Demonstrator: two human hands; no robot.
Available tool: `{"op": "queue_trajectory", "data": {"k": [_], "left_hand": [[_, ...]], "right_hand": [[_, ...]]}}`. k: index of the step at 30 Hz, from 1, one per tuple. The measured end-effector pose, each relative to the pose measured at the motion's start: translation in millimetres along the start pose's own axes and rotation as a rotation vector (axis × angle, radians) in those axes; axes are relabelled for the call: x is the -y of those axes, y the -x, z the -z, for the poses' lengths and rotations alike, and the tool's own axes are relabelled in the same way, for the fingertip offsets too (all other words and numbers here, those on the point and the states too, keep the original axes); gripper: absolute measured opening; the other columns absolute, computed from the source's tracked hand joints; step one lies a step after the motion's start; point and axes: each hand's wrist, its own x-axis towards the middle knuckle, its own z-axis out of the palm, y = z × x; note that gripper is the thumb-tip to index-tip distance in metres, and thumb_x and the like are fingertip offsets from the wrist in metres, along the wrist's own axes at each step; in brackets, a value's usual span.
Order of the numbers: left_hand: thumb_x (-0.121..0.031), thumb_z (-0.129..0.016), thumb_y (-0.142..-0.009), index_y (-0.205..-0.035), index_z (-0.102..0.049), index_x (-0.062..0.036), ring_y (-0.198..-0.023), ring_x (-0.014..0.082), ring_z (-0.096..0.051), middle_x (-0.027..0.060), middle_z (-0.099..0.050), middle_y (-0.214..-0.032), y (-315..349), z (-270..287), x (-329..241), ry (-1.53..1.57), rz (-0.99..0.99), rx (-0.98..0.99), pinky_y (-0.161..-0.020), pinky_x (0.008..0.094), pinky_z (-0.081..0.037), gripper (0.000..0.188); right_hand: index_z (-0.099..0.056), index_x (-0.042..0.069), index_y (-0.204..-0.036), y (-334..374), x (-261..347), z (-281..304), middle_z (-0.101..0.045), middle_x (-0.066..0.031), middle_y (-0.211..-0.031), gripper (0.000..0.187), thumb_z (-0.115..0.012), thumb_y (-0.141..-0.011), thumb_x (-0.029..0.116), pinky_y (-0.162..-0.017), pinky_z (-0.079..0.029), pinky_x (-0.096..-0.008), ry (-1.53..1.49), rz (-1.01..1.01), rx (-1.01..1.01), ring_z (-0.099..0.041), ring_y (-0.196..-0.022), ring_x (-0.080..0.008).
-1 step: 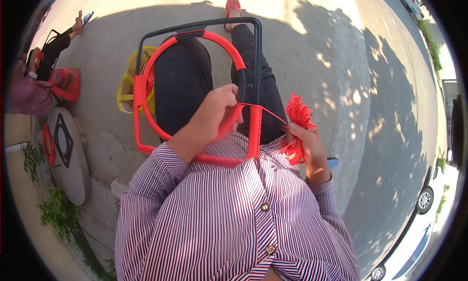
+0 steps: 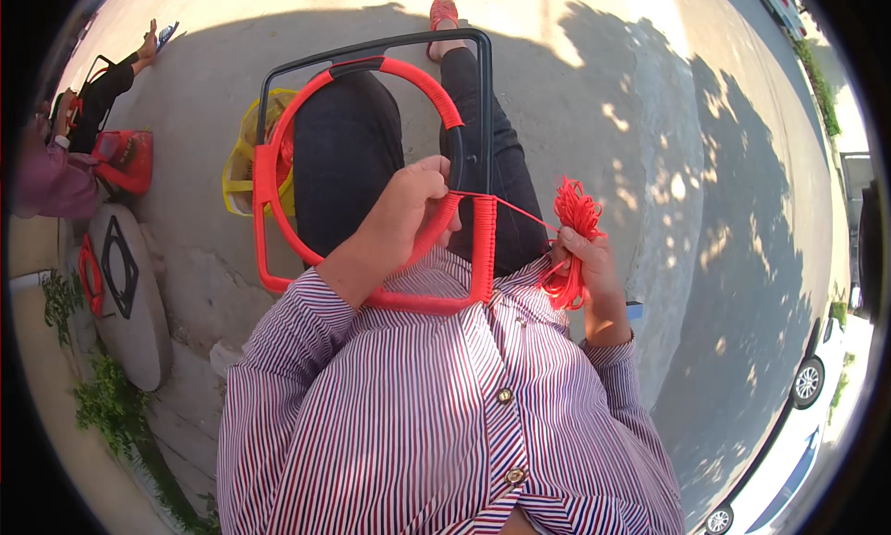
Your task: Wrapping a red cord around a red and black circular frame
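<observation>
A black frame [image 2: 484, 99] with a round ring inside it lies over my lap. Red cord is wound tightly over its lower part and most of the ring [image 2: 311, 103], with bare black left along the top and at the ring's right side. My left hand [image 2: 399, 210] is closed around the ring at its lower right, just below the bare black section. From there a red strand [image 2: 524, 212] runs taut across the frame's right bar to my right hand [image 2: 592, 261]. That hand is closed on a looped bundle of red cord [image 2: 579, 208], with loops sticking out above and below.
Beside my leg stands a yellow bag [image 2: 239, 168] with red cord inside. At the left, a round stone slab [image 2: 148, 322] bears a black frame piece [image 2: 118, 266] and a red one [image 2: 91, 275]. Another person [image 2: 56, 178] sits by a red bag [image 2: 130, 159]. A white car [image 2: 789, 451] stands at the right.
My right hand and the cord bundle have moved slightly right and away from the frame, the strand still taut. The frame and my left hand have shifted a little left.
</observation>
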Motion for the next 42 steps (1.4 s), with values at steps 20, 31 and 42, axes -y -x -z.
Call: {"op": "queue_trajectory", "data": {"k": [20,31,42], "left_hand": [[-0.034,-0.046,-0.094,-0.123,-0.047,-0.0024,-0.093,0.0140,-0.055,0.0065,-0.056,-0.111,0,-9,29,-0.140,-0.525,-0.261,-0.084,0.0294,-0.045,0.043],[0.007,-0.052,-0.087,-0.117,-0.052,0.0021,-0.088,0.0178,-0.065,0.0125,-0.063,-0.105,-7,-5,26,0.053,-0.147,-0.189,-0.075,0.0286,-0.055,0.030],[0.005,-0.050,-0.087,-0.108,-0.055,0.0031,-0.077,0.0175,-0.066,0.0109,-0.065,-0.093,-9,-3,22,0.206,-0.025,-0.111,-0.068,0.0264,-0.056,0.022]], "right_hand": [[-0.061,0.009,-0.102,-62,66,-76,-0.061,-0.0039,-0.088,0.024,-0.066,-0.078,0.009,-0.066,-0.048,-0.0296,1.102,0.805,0.132,-0.060,-0.076,-0.0165],[-0.062,0.010,-0.094,-68,27,-57,-0.059,-0.0053,-0.103,0.040,-0.082,-0.061,0.014,-0.076,-0.048,-0.0377,1.204,1.055,-0.085,-0.056,-0.094,-0.0256],[-0.068,0.003,-0.101,-67,-5,-44,-0.058,-0.0107,-0.119,0.028,-0.073,-0.076,0.014,-0.092,-0.045,-0.0370,0.673,0.639,0.191,-0.055,-0.110,-0.0240]]}}
